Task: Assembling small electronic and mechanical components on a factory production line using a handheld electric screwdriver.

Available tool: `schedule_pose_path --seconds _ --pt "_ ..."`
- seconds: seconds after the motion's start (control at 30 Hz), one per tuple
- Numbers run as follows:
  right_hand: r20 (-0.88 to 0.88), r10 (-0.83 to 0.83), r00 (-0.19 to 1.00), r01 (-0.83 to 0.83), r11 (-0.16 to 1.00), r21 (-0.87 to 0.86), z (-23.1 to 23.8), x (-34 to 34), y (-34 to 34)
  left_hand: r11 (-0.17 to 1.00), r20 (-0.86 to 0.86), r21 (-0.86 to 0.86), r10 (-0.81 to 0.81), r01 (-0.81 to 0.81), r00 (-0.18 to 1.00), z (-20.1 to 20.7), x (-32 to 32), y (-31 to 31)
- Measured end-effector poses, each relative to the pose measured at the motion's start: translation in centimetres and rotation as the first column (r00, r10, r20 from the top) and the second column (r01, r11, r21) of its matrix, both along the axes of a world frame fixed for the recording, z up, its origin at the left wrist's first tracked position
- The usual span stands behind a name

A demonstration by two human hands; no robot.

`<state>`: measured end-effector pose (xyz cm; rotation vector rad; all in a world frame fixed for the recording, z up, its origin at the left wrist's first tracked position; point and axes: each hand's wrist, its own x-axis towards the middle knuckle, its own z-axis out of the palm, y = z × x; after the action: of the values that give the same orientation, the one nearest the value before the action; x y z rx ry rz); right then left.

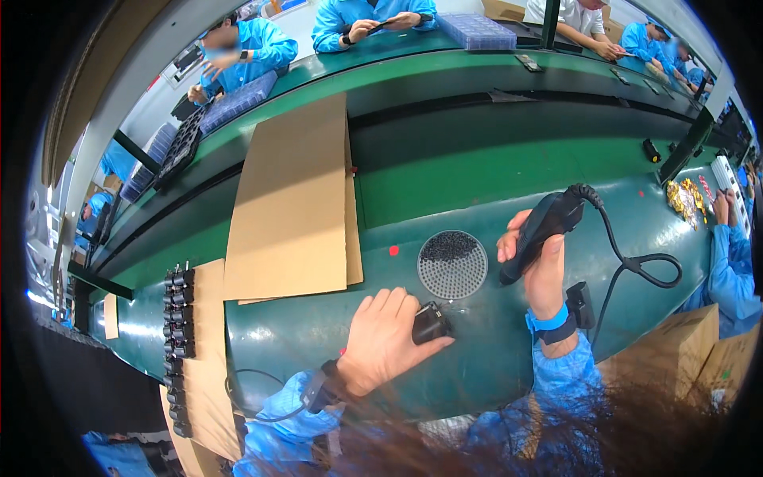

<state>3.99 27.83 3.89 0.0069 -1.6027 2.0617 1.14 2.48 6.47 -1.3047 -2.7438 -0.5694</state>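
Observation:
My left hand (389, 338) lies on the green work mat with its fingers closed around a small black cylindrical part (430, 324). A light spot shows at that part's upper end. In my right hand (544, 278) is a black corded power tool, likely an electric screwdriver (540, 230), its body tilted and its narrow end pointing down to the left. The tool's cord loops away to the right. Between the two hands, slightly farther off, sits a round grey perforated tray (455, 288) with many tiny black pieces, probably screws, heaped in its far half.
Large cardboard sheets (290, 199) lie left of centre. Several black parts (179, 318) stand in a row along a cardboard strip at far left. Gold-coloured pieces (682, 199) lie at right. A green conveyor (469, 183) runs beyond the mat; co-workers in blue sit across it.

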Motion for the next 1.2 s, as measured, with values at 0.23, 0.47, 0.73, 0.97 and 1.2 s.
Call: schedule_pose_path --seconds 0.23,0.47,0.73,0.97,1.2 --pt "0.036 0.009 0.999 -0.01 0.999 0.047 0.0 0.4 -0.4 0.998 0.018 0.042 0.056 -0.057 0.998 -1.5 0.2 1.1" --pt "0.029 0.013 1.0 -0.014 1.0 0.023 0.1 0.5 -0.3 0.999 0.051 -0.041 0.001 0.001 0.999 -1.3 2.4 -0.6" --pt "-0.044 -0.041 0.998 0.035 0.991 -0.128 0.8 0.8 -0.7 0.967 0.055 0.048 -0.252 0.25 0.966 -3.5 -0.1 -2.0" --pt "-0.206 -0.028 0.978 0.004 0.993 -0.12 3.1 -0.7 -2.8 0.956 0.065 0.187 -0.24 0.225 0.968 -4.6 -0.6 -2.9" --pt "-0.174 0.001 0.985 -0.016 0.996 -0.083 1.5 -3.3 -5.1 0.96 0.078 0.235 -0.174 0.152 0.982 -4.3 -1.1 -3.1"
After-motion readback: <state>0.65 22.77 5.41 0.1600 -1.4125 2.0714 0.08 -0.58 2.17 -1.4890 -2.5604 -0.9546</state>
